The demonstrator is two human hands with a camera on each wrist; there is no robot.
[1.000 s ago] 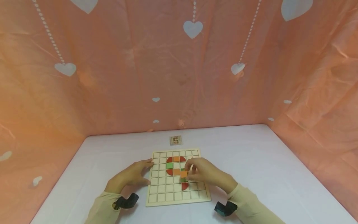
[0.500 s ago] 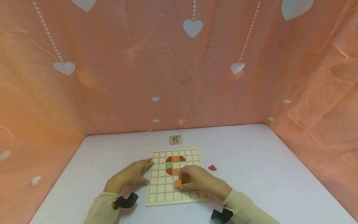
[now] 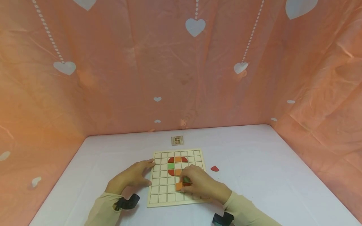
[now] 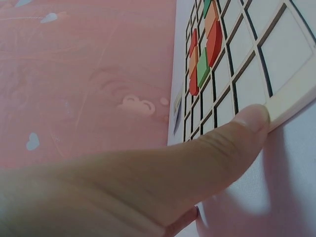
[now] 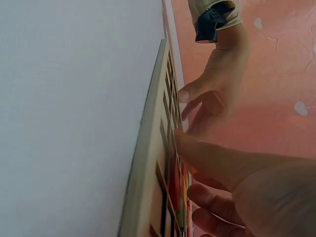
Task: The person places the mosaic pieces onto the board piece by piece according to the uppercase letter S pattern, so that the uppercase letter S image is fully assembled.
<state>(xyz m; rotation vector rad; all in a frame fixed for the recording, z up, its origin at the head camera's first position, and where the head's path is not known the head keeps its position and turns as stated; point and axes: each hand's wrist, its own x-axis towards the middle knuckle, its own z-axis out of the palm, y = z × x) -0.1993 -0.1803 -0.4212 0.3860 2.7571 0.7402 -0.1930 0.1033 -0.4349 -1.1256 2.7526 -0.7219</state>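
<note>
In the head view a square wooden grid board (image 3: 162,198) lies on the table. My left hand (image 3: 133,176) rests at its left side, fingers stretched out; in the left wrist view the thumb touches the board's rim. My right hand (image 3: 199,182) is over the board and pinches an orange square tile (image 3: 179,186) between thumb and fingers, low at the grid left of a green tile (image 3: 186,179). Set in the cells farther up are red quarter-round tiles (image 3: 171,172), another orange tile (image 3: 178,172) and a light green square tile (image 3: 171,166).
A loose red quarter-round tile (image 3: 215,169) lies on the white tabletop (image 3: 251,169), right of the board. Beyond the board is a small card (image 3: 177,140) with an S-like figure on a grid. A peach curtain (image 3: 135,78) with pale hearts encloses the table.
My right hand has carried the orange tile toward me and left, lower down the board. That move uncovers the loose red tile at right. My left hand stays put.
</note>
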